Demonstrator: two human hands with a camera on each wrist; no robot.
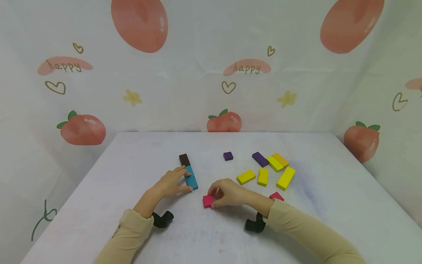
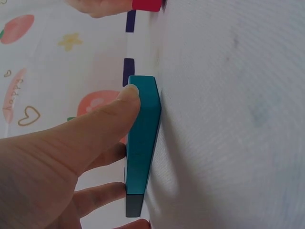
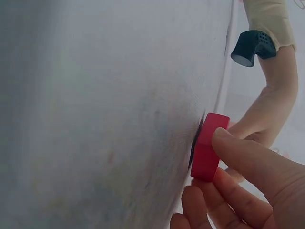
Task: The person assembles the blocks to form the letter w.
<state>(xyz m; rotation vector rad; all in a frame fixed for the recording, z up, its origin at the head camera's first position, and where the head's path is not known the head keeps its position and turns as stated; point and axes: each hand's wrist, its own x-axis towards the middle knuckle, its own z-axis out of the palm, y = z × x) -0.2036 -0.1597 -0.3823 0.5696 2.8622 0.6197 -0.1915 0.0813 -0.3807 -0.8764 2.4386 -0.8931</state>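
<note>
In the head view a blue block (image 1: 192,180) lies end to end with a dark brown block (image 1: 184,160) on the white table. My left hand (image 1: 171,182) touches the blue block, thumb near its closer end and fingers farther along it. The left wrist view shows that thumb against the blue block (image 2: 144,124), with the dark block (image 2: 134,205) beyond. To the right, my right hand (image 1: 229,193) pinches a small red block (image 1: 208,201) between thumb and fingers. In the right wrist view the red block (image 3: 207,148) appears close to the tabletop.
Several yellow blocks (image 1: 246,177) lie right of centre, with an orange block (image 1: 280,160) and a longer purple block (image 1: 260,159) behind. A small purple block (image 1: 228,156) sits apart. Another red block (image 1: 277,196) is partly hidden behind my right forearm. Black wrist cameras (image 1: 163,219) hang from both sleeves.
</note>
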